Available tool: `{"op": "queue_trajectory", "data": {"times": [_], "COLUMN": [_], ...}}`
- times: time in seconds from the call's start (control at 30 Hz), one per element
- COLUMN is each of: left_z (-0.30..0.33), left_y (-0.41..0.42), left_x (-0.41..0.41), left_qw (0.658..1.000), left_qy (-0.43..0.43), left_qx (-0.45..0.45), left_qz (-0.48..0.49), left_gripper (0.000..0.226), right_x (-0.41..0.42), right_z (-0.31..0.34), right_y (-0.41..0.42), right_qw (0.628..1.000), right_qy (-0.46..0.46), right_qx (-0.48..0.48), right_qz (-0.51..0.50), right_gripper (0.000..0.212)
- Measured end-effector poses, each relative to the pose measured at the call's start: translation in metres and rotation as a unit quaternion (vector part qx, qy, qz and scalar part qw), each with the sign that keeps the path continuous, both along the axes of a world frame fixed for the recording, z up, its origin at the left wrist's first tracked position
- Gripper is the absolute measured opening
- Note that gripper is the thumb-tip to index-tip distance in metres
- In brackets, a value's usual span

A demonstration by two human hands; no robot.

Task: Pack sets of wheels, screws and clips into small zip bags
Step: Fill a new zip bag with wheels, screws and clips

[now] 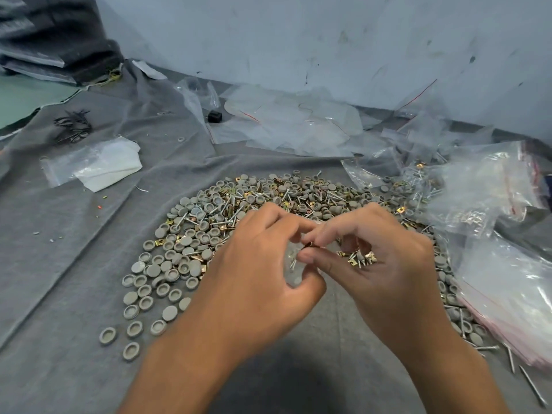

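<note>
Left hand pinches a small zip bag open; right hand, at three o'clock, cups clips, feeding one in. Keep the mouth wide.

Soft, even, cool light; faint shadow below the wrists, glare on plastic bags, edges bowed.

Grey wheels lie mixed with brass-yellow clips and silver screws on a plain grey cloth. Right of the wheels, clear bags carry thin red strips. Behind the wheels the wall is pale blue with dark scuffs.
</note>
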State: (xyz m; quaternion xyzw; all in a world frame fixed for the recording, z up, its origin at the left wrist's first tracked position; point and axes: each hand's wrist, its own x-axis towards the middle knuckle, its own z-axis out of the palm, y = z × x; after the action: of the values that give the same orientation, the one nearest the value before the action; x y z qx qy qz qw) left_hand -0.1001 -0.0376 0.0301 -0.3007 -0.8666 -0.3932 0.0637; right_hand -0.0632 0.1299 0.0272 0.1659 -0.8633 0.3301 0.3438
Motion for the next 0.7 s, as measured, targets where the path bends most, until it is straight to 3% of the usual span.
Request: {"op": "queue_trajectory", "data": {"times": [0.1,0.17,0.27,0.37,0.5,0.7], "left_z": [0.001,0.000,-0.001,-0.002,-0.007,-0.011], "left_y": [0.007,0.009,0.010,0.014,0.019,0.030], "left_x": [0.002,0.003,0.003,0.002,-0.001,-0.005], "left_qw": [1.000,0.999,0.998,0.998,0.994,0.979], "left_qy": [0.005,0.001,-0.013,0.004,-0.017,-0.046], "left_qx": [0.002,0.017,0.042,0.036,0.099,0.199], "left_qz": [-0.022,-0.036,-0.052,-0.060,-0.047,-0.002], "left_gripper": [0.025,0.030,0.045,0.038,0.032,0.038], "right_x": [0.000,0.001,-0.002,-0.002,0.004,0.008], "right_z": [-0.001,-0.004,-0.010,-0.020,-0.028,-0.033], "right_y": [0.005,0.013,0.032,0.042,0.040,0.037], "right_qw": [1.000,0.996,0.972,0.951,0.940,0.932], "right_qy": [-0.006,-0.017,-0.104,-0.185,-0.170,-0.146], "right_qx": [-0.013,-0.082,-0.211,-0.242,-0.289,-0.331], "right_qz": [0.022,0.024,0.014,0.061,0.060,0.033], "right_gripper": [0.009,0.007,0.014,0.019,0.008,0.012]}}
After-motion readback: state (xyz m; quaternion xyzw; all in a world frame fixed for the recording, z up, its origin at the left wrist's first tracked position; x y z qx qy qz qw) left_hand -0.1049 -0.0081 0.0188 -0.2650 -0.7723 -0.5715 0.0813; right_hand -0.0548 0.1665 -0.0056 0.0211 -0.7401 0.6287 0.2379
